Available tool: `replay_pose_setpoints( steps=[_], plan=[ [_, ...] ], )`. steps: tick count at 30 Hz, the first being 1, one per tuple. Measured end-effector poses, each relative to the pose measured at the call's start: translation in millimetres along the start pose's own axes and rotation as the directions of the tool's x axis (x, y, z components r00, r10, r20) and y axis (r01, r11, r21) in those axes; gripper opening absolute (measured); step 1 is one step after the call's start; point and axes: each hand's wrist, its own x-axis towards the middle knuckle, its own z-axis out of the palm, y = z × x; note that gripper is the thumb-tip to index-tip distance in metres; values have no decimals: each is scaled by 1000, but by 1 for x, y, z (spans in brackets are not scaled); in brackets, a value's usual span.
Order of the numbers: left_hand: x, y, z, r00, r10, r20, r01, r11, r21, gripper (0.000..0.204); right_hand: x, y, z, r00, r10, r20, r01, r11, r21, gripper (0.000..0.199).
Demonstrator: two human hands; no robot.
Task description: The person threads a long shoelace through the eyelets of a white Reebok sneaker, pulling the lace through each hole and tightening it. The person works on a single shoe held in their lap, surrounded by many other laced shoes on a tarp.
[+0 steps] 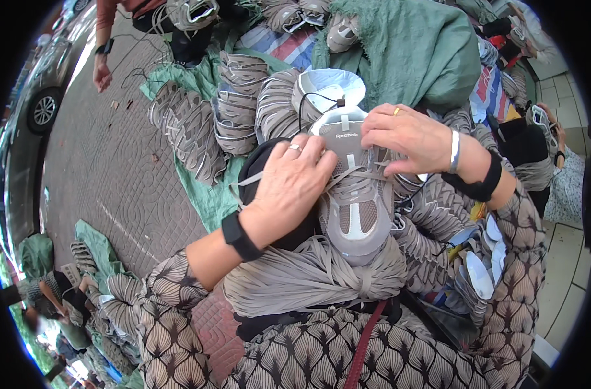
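Observation:
In front of me a grey shoe upper (367, 244) lies toe toward me, with pale trim and a tongue. Flat grey shoelace (355, 184) crosses its middle in loose loops. My left hand (289, 178) grips the upper's left edge with bent fingers, and a lace end hangs out beside it. On the opposite edge, my right hand (415, 139) is closed over the eyelet side; its fingertips are partly hidden. Beneath the toe, a thick bundle of grey laces (295, 275) rests across my lap. A thin black cord (302, 107) loops by the tongue.
Stacked shoe uppers (188, 133) lie on green sheeting at the left, with more piled uppers (431, 240) at my right. A large green sack (412, 52) stands ahead. Other people work around me; one person's hand (102, 72) hangs at the far left. A parked car (23, 129) borders the paving.

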Motion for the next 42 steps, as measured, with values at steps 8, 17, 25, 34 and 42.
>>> replay_pose_setpoints(
  steps=[8,17,25,34,42],
  plan=[
    [27,-40,-3,941,287,181,-234,935,-267,16,4,12,23,987,40,158,-61,989,135,29],
    [57,-38,9,917,12,399,244,774,-584,12,20,2,32,876,478,61,-469,816,339,16],
    [113,-82,-9,958,-277,70,217,546,-809,14,87,30,-5,681,715,158,-154,-71,985,19],
    [164,-78,-15,960,115,256,250,65,-966,34,102,217,-72,474,808,-350,483,93,870,15],
    [244,-143,-52,938,-302,170,139,-121,-983,21,67,46,-29,880,450,154,-77,-185,980,32]
  ],
)
